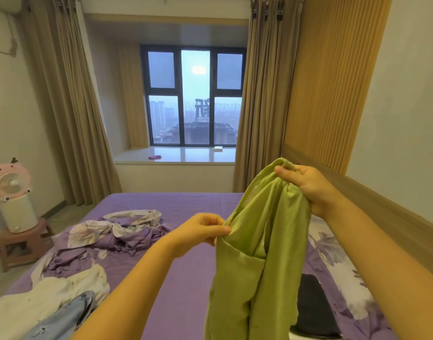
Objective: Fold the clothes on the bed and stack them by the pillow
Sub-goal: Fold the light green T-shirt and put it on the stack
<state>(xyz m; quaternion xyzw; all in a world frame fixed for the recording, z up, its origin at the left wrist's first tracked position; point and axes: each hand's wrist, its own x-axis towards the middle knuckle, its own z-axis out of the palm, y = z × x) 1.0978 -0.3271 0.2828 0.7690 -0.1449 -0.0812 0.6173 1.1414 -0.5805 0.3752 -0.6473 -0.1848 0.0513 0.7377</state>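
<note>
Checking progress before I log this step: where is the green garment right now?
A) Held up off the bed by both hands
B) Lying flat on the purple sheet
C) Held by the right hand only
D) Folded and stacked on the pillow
A: the green garment hangs above the bed, its top bunched in the right hand while the left hand pinches an edge lower down.

Left hand: forearm enters from the near left, reaching up and right; thumb and fingertips pinch an edge of the green garment. Right hand: raised higher and farther right, forearm bare, fingers curled around the garment's bunched top, thumb lying across the cloth.
</note>
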